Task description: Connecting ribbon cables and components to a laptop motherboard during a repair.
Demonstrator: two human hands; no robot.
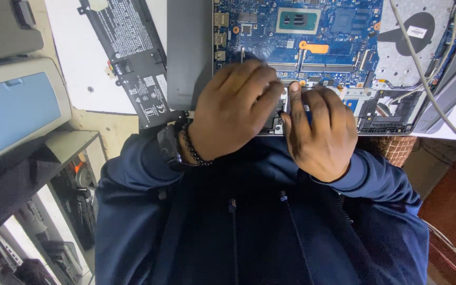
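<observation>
The opened laptop lies with its bottom cover off, blue motherboard exposed, at the near edge of the bench directly in front of the person. Both hands work at the board's near edge, close together.

Left hand: back of the hand up, fingers curled down and bunched over the near-centre edge of the board. The fingertips are hidden under the knuckles and blurred; whether they pinch anything cannot be determined. A dark watch and a black bead bracelet sit on the wrist.

Right hand: fingers partly curled, index finger extended and pressing down on the board just beside the left hand's fingertips. No held object is visible; grip cannot be confirmed.

On the board: a bare processor die near the top centre, an orange strip below it, and a grey cooling fan to the right. A pale cable crosses over the fan and runs off towards the lower right.

Left of the laptop, a removed black battery pack rests on a white sheet, well apart from the hands. A grey device with a light blue panel stands at far left. The person wears a navy hooded sweatshirt.
</observation>
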